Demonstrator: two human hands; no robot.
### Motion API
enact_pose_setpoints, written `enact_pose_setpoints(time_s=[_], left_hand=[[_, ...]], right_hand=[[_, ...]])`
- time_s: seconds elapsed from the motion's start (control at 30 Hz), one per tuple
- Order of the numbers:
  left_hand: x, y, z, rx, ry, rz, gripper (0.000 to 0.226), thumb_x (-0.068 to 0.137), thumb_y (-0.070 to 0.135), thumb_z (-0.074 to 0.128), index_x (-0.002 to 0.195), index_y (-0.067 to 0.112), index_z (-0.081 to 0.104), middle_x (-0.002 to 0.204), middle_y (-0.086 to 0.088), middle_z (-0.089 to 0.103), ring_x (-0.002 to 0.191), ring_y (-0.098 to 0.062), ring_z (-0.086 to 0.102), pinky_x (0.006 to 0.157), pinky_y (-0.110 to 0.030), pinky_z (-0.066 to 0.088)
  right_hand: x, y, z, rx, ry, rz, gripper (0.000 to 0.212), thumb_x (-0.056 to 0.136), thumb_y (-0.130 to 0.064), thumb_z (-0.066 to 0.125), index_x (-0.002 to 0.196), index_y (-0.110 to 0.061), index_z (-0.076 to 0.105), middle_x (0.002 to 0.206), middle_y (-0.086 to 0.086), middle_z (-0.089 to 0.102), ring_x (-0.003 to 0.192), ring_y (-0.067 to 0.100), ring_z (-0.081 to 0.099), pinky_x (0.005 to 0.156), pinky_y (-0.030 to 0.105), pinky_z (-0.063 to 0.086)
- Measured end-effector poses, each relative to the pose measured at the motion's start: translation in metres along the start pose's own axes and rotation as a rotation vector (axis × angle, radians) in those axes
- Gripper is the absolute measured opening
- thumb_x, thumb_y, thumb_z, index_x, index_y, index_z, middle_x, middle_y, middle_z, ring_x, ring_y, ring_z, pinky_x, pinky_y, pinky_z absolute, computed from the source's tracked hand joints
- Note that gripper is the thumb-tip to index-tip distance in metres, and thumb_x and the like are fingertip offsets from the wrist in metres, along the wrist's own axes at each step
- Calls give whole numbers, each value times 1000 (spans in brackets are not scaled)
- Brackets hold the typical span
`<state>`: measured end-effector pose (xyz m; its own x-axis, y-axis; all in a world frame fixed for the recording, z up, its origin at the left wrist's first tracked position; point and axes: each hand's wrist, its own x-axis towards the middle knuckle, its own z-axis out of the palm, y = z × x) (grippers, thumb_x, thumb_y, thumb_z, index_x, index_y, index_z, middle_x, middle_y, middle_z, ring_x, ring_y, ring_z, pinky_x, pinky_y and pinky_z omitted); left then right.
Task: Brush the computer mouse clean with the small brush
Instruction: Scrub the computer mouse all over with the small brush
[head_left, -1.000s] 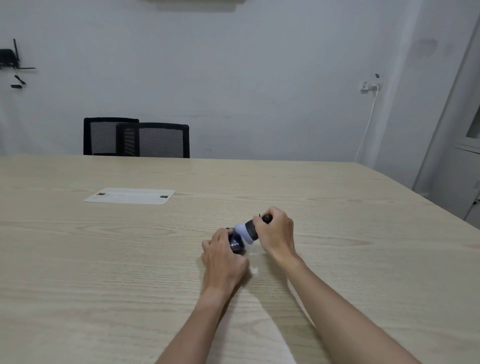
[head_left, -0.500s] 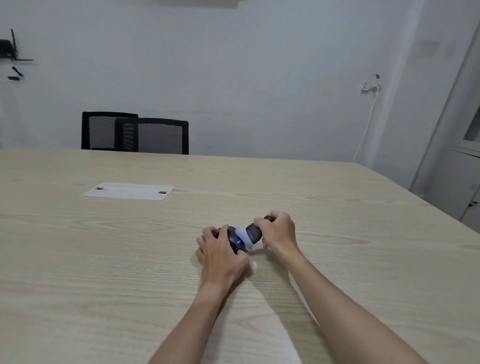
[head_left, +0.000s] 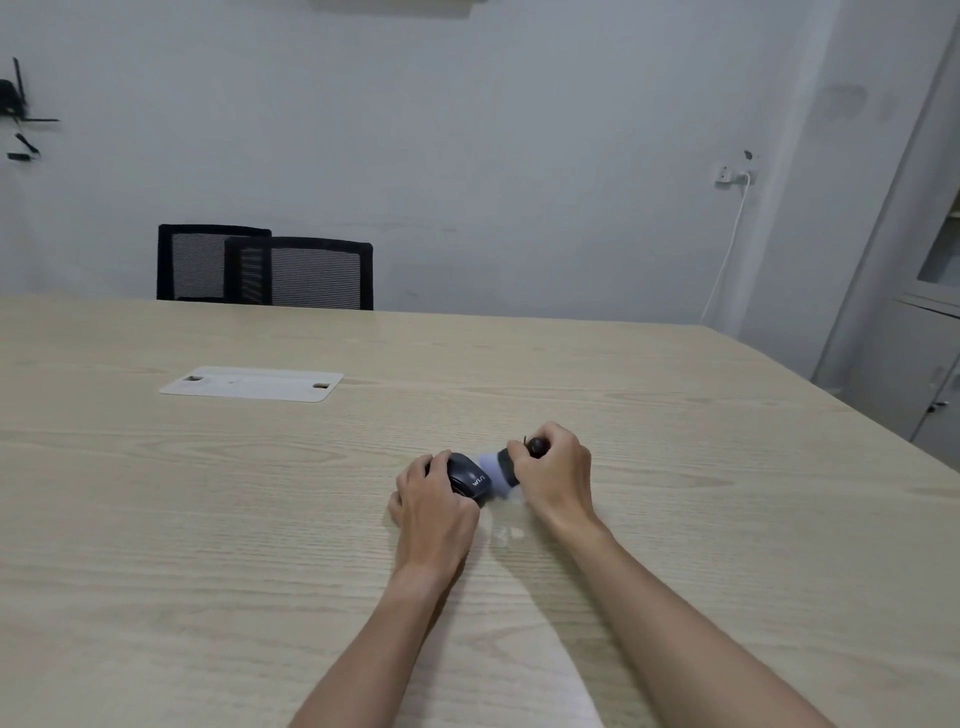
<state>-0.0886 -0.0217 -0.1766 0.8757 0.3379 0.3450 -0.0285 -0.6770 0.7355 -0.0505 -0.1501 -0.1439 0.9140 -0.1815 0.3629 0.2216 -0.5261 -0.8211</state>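
Observation:
A dark computer mouse (head_left: 469, 480) with white lettering lies on the wooden table (head_left: 208, 545), held at its left side by my left hand (head_left: 435, 512). My right hand (head_left: 553, 478) grips a small brush (head_left: 501, 470) with a dark handle and pale bristles. The bristles touch the right side of the mouse. Most of the brush handle is hidden inside my fist.
A white flat plate (head_left: 252, 383) is set in the table at the back left. Two black mesh chairs (head_left: 270, 270) stand behind the far edge. A grey cabinet (head_left: 930, 322) is at the right, and a white cable (head_left: 724, 254) hangs from a wall socket.
The mouse has come down from a tilted, lifted hold to lie lower on the table. The brush has moved down with it, its bristles sweeping along the mouse's right side.

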Motion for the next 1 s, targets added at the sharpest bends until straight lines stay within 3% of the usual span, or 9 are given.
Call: enact_pose_setpoints(time_s=[0.17, 0.3, 0.43, 0.5, 0.6, 0.7, 0.87, 1.0], left_hand=[[1, -2, 1, 15, 10, -5, 55, 74, 7, 46, 127, 22, 48, 131, 3, 44, 125, -20, 30, 103, -37, 20], [-1, -3, 2, 55, 36, -9, 54, 71, 9, 48, 124, 20, 47, 127, 3, 46, 119, -20, 31, 94, -32, 20], [-1, -4, 1, 108, 0, 56, 68, 72, 9, 50, 137, 27, 38, 144, 4, 36, 129, -19, 26, 104, -39, 19], [-1, -4, 1, 165, -55, 105, 70, 75, 9, 48, 140, 32, 37, 150, 6, 30, 132, -19, 23, 108, -42, 16], [0, -6, 2, 181, -52, 110, 67, 75, 8, 47, 138, 31, 41, 144, 9, 36, 130, -17, 24, 106, -40, 17], [-1, -6, 2, 176, -48, 95, 67, 75, 8, 48, 138, 30, 41, 142, 4, 35, 129, -18, 22, 106, -40, 17], [-3, -4, 0, 172, -37, 98, 65, 75, 9, 48, 137, 29, 43, 138, -1, 35, 128, -22, 24, 106, -40, 19], [-3, -4, 0, 157, -25, 66, 62, 73, 11, 49, 131, 31, 46, 131, -2, 36, 121, -24, 27, 105, -41, 24]], right_hand=[[-3, 1, -4, 68, 48, -43, 33, 84, -17, 71, 65, -4, 47, 60, -2, 46, 57, 15, 40, 52, 24, 32], [-9, 2, -1, 124, -66, -87, 33, 81, -17, 74, 64, -2, 50, 58, -4, 46, 57, 12, 40, 54, 24, 34], [-7, 11, -2, 165, -94, -46, 31, 81, -21, 75, 65, -4, 54, 59, -3, 52, 57, 15, 47, 57, 31, 41], [-4, 13, -4, 155, -77, -41, 32, 82, -20, 76, 63, -7, 54, 59, -3, 52, 58, 14, 47, 56, 27, 40], [-2, 14, -8, 74, 9, -35, 33, 82, -18, 75, 62, -12, 49, 60, -4, 49, 58, 13, 44, 52, 20, 34], [-2, 13, -11, 69, 84, -28, 34, 82, -17, 73, 63, -11, 45, 59, -2, 46, 57, 15, 40, 53, 27, 33], [-6, 10, -5, 143, 28, -49, 40, 81, -17, 76, 58, -13, 44, 56, -2, 46, 54, 14, 42, 53, 26, 36], [-7, 11, 0, 48, 56, -85, 41, 81, -16, 75, 59, -13, 40, 56, -2, 44, 55, 15, 39, 50, 19, 34]])
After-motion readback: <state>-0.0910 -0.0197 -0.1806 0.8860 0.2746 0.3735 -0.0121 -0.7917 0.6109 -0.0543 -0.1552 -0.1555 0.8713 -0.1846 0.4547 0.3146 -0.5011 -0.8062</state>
